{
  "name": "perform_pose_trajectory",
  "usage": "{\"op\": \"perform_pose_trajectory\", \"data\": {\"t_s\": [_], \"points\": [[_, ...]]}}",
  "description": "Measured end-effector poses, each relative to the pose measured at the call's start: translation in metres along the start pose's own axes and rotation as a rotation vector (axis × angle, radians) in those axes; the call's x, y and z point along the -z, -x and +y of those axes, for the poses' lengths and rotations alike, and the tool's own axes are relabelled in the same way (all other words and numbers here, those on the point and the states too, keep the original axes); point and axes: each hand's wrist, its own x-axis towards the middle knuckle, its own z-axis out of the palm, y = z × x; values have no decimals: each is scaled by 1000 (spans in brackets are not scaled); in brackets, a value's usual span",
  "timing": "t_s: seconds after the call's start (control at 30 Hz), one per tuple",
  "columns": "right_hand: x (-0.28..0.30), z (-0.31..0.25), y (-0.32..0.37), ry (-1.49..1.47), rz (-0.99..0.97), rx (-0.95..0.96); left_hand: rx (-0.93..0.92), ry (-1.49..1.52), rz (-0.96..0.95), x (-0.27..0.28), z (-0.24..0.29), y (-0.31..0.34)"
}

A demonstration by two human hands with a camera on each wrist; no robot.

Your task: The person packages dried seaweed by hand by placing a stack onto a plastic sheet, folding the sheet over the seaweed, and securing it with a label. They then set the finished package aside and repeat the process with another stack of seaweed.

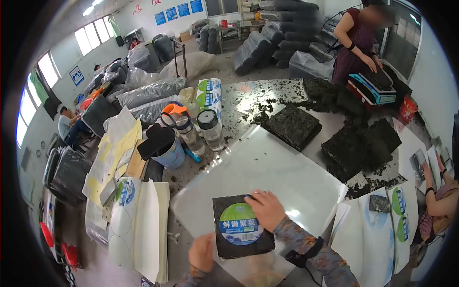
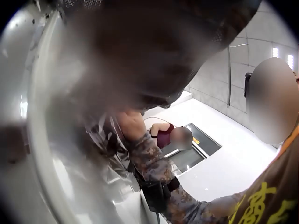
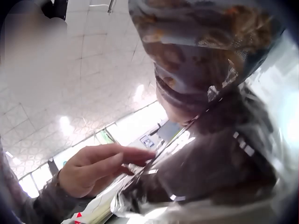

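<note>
A flat, square clear packet of dark dried seaweed [image 1: 224, 203], with a round green and blue label, lies in front of me on a glossy white sheet [image 1: 205, 191]. My right hand [image 1: 267, 209] rests on its upper right part, fingers reaching over the top edge. Beside the packet's lower left edge is my left hand [image 1: 201, 251]. In the right wrist view, the left hand [image 3: 93, 168] has its fingers extended towards the shiny packet edge [image 3: 187, 172]. A camouflage sleeve [image 3: 201, 42] hides most of the right hand there.
Dark seaweed blocks [image 1: 294, 126] lie beyond the sheet, with crumbs around them. At left stand a blue bucket [image 1: 169, 155], a lidded clear jar [image 1: 210, 131] and stacked printed bags [image 1: 138, 229]. More bags [image 1: 366, 229] lie at right. Another person [image 1: 354, 43] works at the back right.
</note>
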Motion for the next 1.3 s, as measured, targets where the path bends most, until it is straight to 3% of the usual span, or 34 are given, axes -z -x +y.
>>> {"op": "perform_pose_trajectory", "data": {"t_s": [0.07,0.13,0.23,0.27,0.3,0.33,0.37,0.4,0.43,0.47,0.53,0.57,0.63,0.67,0.73,0.8,0.83,0.93,0.97,1.03,1.1,1.17,1.27,1.3], "points": [[15,14,25,-154,21,-162,221,497,80,-15,-4,-20],[25,10,51,-112,58,-146,424,775,-163,-53,-55,-39],[99,22,98,94,154,-273,306,721,-219,-14,-68,-59],[118,48,128,53,299,-307,298,781,-201,7,-84,-58],[128,84,173,139,376,-503,192,932,-181,23,-113,-53],[158,110,206,336,298,-589,293,862,-144,46,-149,-39],[183,135,245,445,197,-685,188,855,-319,79,-147,-33],[210,148,265,563,70,-763,245,781,-587,112,-112,-28],[225,169,289,616,-16,-796,65,71,-929,152,-152,-18],[234,174,294,589,-97,-838,141,160,-1168,162,-144,-12],[255,186,287,531,-245,-920,515,417,-1119,166,-114,4],[255,199,286,481,-276,-1012,493,399,-1014,160,-102,5],[264,192,272,553,-317,-972,444,368,-801,145,-83,-1],[268,189,266,592,-340,-947,377,383,-777,134,-81,-1],[273,200,281,710,-208,-859,259,409,-726,110,-83,6],[273,227,307,779,-89,-865,297,343,-774,99,-77,15],[280,229,300,689,-255,-1150,324,268,-794,96,-64,16],[280,221,274,683,-349,-1118,329,298,-737,90,-36,10],[261,243,281,646,-130,-1012,325,347,-699,91,-31,9],[231,269,250,287,307,-908,339,481,-546,78,-54,18],[212,299,183,-210,404,-1524,356,521,-475,75,-60,20],[177,313,138,-517,627,-1662,381,474,-467,73,-44,22],[161,321,94,-62,509,-1773,386,463,-510,78,-16,23],[160,343,97,-412,508,-1728,404,477,-513,76,-21,25]]}}
